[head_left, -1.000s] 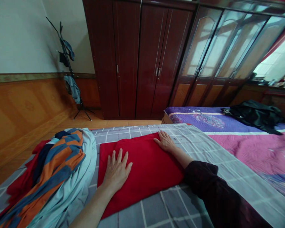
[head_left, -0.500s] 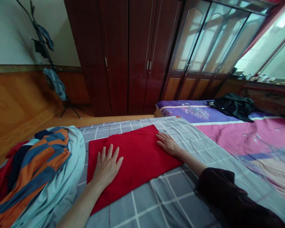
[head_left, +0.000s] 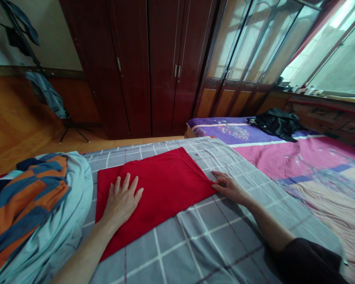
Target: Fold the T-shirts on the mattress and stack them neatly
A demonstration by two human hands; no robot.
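A folded red cloth [head_left: 159, 181], perhaps a garment, lies flat on the grey checked bed sheet [head_left: 177, 248]. Spread over its left part is my left hand [head_left: 122, 199], palm down with the fingers apart. At the cloth's near right corner my right hand [head_left: 230, 189] has thumb and forefinger closed on the fabric's tip, the other fingers loosely bent. To the left of the cloth is a heap of clothes, with an orange and blue garment [head_left: 32, 197] on top and a pale aqua fabric [head_left: 77, 189] along its side.
Beyond the bed stands a dark red wardrobe [head_left: 130, 79]. A second bed with a purple and pink cover [head_left: 272, 157] adjoins on the right, a black garment [head_left: 275, 122] lying on it. A coat stand [head_left: 32, 55] is at the back left.
My right hand has slid from the cloth's right edge toward me to its near right corner and pinched it. My left hand stays flat on the cloth. The view has shifted slightly.
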